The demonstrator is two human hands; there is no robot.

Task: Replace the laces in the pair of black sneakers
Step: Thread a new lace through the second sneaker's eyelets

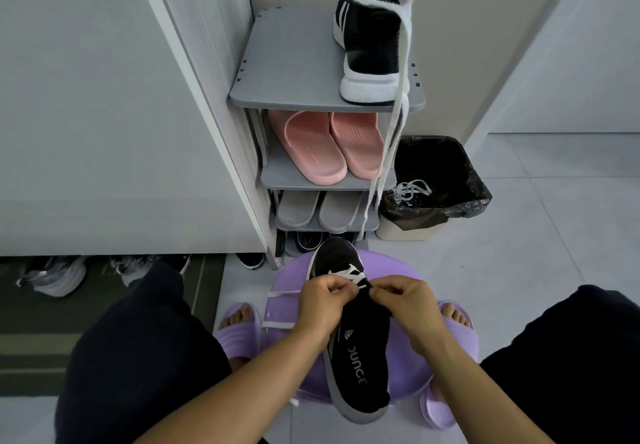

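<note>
Close together, the left hand point(323, 300) and right hand point(401, 300) are pinching the flat white lace point(349, 274) on the black mesh sneaker point(360, 357); mid-lacing, probably needing the next eyelets threaded.

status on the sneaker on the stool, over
Left hand and right hand both pinching white lace. Sneaker on purple stool, partly laced. Second sneaker on top shelf, lace dangling. Nothing in the way.
</note>
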